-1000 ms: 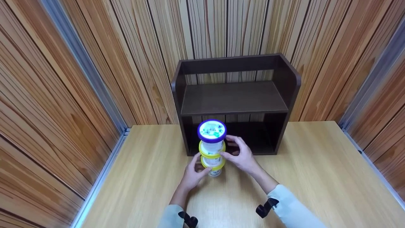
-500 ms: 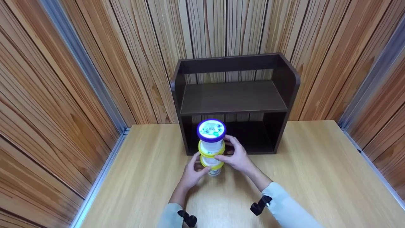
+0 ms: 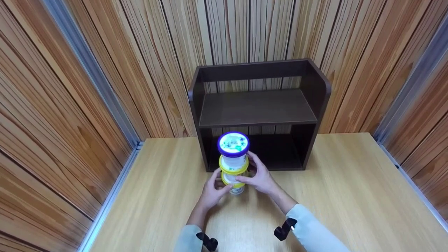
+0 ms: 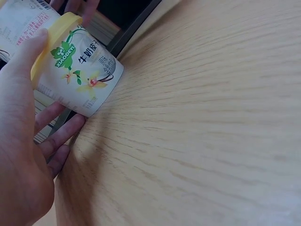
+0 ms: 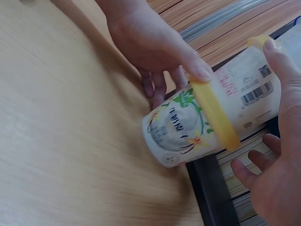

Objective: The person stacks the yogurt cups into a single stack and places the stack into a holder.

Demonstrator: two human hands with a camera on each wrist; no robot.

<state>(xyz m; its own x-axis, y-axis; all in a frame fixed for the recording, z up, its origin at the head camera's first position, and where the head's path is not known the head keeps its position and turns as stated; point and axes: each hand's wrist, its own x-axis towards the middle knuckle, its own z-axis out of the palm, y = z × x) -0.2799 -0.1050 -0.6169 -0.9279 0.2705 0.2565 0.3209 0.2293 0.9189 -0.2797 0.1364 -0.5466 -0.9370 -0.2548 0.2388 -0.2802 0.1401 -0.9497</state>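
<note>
While the lower tub is clasped by the left hand and the middle tub by the right hand, fingers half-curled, these white, yellow-lidded tubs and a purple-lidded top tub are stacked, long axis vertical, on the table before a dark shelf

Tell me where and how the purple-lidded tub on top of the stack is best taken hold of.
Probably by the white wall just under the lid of the purple-lidded tub, coming from the right. It stands upright, and its rim overhangs the narrower wall, a likely ledge for fingers. The right hand is on that side; the left hand holds the bottom tub.
</note>
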